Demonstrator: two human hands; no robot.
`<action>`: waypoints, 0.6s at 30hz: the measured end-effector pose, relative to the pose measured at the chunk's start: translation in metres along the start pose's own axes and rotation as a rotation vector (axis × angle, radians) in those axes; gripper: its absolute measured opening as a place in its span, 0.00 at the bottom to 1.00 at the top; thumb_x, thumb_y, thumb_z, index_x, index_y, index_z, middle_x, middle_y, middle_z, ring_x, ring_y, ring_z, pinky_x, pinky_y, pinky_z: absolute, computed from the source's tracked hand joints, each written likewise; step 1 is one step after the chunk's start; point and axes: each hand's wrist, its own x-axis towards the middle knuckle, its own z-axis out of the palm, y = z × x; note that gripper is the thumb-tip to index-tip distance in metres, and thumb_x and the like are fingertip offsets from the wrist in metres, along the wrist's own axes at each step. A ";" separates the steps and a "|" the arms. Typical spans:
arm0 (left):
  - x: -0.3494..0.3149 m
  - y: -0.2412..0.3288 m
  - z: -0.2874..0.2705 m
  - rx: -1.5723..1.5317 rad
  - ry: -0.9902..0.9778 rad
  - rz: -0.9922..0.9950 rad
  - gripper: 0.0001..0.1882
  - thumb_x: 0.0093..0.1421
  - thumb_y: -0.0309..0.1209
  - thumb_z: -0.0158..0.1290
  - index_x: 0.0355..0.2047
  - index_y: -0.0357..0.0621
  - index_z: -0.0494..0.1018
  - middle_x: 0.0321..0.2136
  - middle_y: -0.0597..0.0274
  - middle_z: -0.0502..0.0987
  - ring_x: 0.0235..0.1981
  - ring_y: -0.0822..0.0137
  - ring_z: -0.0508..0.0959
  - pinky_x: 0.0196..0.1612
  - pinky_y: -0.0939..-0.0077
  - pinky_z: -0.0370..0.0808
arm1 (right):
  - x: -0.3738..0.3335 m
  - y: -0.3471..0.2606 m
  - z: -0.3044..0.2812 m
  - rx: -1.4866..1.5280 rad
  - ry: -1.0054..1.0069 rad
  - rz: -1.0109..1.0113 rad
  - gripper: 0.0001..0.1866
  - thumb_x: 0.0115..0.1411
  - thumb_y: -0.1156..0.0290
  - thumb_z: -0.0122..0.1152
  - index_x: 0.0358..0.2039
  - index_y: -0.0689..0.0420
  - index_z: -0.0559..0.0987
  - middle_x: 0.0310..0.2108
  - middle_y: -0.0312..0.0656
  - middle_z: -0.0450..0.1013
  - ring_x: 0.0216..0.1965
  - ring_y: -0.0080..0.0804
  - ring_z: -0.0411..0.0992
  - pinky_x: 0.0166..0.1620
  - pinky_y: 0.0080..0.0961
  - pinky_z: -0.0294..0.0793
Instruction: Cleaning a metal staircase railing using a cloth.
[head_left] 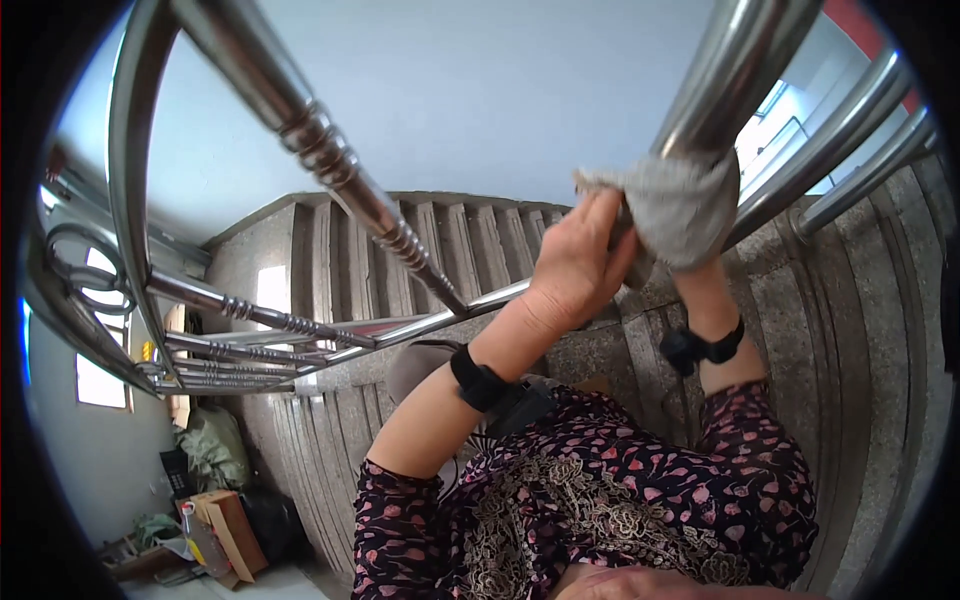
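At two o'clock your left hand (583, 262) pinched the grey cloth (685, 208), fingers closed; your right hand's (703, 284) covered fingers I couldn't judge. A slackened pinch risked dropping it.

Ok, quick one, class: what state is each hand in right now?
Left hand: closed, holding the grey cloth.
Right hand: mostly hidden by the cloth; open or closed cannot be told.

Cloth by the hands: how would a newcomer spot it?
Find the stone staircase, then the thick metal tube at upper right. The cloth covers that tube's lower visible part, with the left hand at its edge. It is pale grey and creased, unlike the shiny rails beside it.
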 end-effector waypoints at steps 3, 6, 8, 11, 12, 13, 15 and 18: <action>-0.052 -0.043 0.017 0.161 -0.202 -0.053 0.16 0.53 0.25 0.52 0.43 0.36 0.65 0.36 0.47 0.74 0.36 0.47 0.77 0.35 0.58 0.77 | -0.053 -0.029 -0.005 -0.374 -0.285 0.035 0.25 0.59 0.63 0.60 0.53 0.61 0.70 0.42 0.44 0.75 0.40 0.39 0.75 0.43 0.30 0.75; -0.056 -0.052 0.008 0.205 -0.377 -0.031 0.14 0.48 0.22 0.51 0.38 0.36 0.70 0.35 0.48 0.75 0.34 0.49 0.79 0.34 0.60 0.78 | -0.054 -0.047 -0.032 -0.409 -0.525 0.222 0.23 0.49 0.63 0.70 0.43 0.60 0.76 0.31 0.47 0.77 0.34 0.36 0.78 0.37 0.32 0.75; -0.059 -0.050 -0.005 0.117 -0.304 0.049 0.14 0.50 0.21 0.51 0.40 0.36 0.68 0.31 0.51 0.74 0.32 0.47 0.77 0.32 0.58 0.76 | -0.052 -0.058 -0.048 -0.257 -0.522 0.195 0.18 0.57 0.67 0.63 0.46 0.63 0.77 0.34 0.43 0.78 0.40 0.33 0.76 0.44 0.30 0.74; -0.056 -0.023 -0.026 -0.008 -0.163 0.107 0.16 0.51 0.20 0.51 0.42 0.35 0.67 0.32 0.49 0.74 0.33 0.45 0.76 0.32 0.56 0.75 | -0.040 -0.089 -0.031 -0.067 -0.302 -0.069 0.25 0.55 0.68 0.66 0.52 0.65 0.72 0.44 0.45 0.75 0.45 0.34 0.74 0.48 0.32 0.73; -0.055 -0.008 -0.036 0.000 -0.154 0.115 0.16 0.51 0.20 0.51 0.42 0.35 0.67 0.32 0.49 0.74 0.33 0.45 0.76 0.32 0.56 0.75 | -0.035 -0.098 -0.026 -0.063 -0.300 -0.082 0.25 0.55 0.68 0.66 0.52 0.65 0.72 0.44 0.45 0.75 0.45 0.34 0.74 0.48 0.32 0.73; -0.051 0.011 -0.047 -0.041 -0.075 0.092 0.18 0.50 0.21 0.51 0.43 0.35 0.67 0.35 0.47 0.73 0.34 0.45 0.76 0.33 0.56 0.75 | -0.025 -0.106 -0.018 -0.051 -0.262 -0.222 0.31 0.53 0.69 0.68 0.55 0.66 0.69 0.49 0.46 0.72 0.48 0.36 0.72 0.49 0.32 0.72; -0.050 0.030 -0.062 -0.072 0.138 0.185 0.26 0.49 0.21 0.52 0.51 0.34 0.63 0.41 0.42 0.71 0.38 0.42 0.74 0.38 0.56 0.74 | -0.006 -0.123 -0.002 -0.025 -0.221 -0.375 0.36 0.51 0.69 0.70 0.58 0.67 0.65 0.54 0.47 0.69 0.51 0.37 0.71 0.51 0.32 0.72; -0.045 0.048 -0.097 0.143 0.408 0.303 0.30 0.48 0.22 0.53 0.54 0.33 0.61 0.44 0.40 0.68 0.44 0.40 0.70 0.45 0.54 0.71 | 0.023 -0.149 0.025 0.044 -0.103 -0.530 0.44 0.47 0.71 0.73 0.61 0.66 0.59 0.57 0.50 0.64 0.55 0.39 0.67 0.53 0.32 0.71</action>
